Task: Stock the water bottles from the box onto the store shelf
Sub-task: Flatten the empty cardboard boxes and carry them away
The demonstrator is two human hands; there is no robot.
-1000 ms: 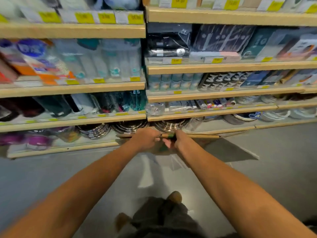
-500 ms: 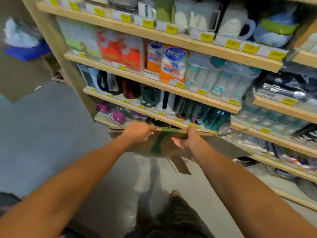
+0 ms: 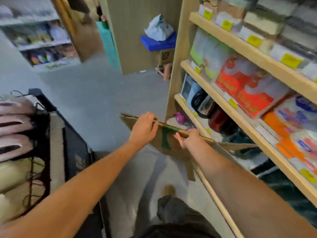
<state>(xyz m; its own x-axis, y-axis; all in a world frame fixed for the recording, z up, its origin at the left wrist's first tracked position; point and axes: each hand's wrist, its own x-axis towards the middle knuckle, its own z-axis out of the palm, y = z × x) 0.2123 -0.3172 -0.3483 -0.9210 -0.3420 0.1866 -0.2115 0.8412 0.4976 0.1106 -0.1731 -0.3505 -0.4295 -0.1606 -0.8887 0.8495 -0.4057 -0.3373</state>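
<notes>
I carry a brown cardboard box [image 3: 169,144] with a green mark in front of me, above the grey floor. My left hand [image 3: 143,128] grips its top edge on the left, fingers curled over the rim. My right hand [image 3: 187,139] holds the same edge further right, thumb against the near face. The box's flaps hang loose; its inside is hidden. The wooden store shelf [image 3: 240,133] runs along my right, with dark bottles [image 3: 217,120] and kettles on a lower level. The picture is motion-blurred.
A rack with pink padded goods [image 3: 16,129] and a dark frame stands close at my left. Ahead, a blue pile with a bag [image 3: 158,37] and a small carton sit against a wall panel. Grey floor lies between. My shoe and trouser leg show below.
My view has swung left, from facing the shelves to looking down the aisle past the shelf's end. The box stays in both hands and has moved with me.
</notes>
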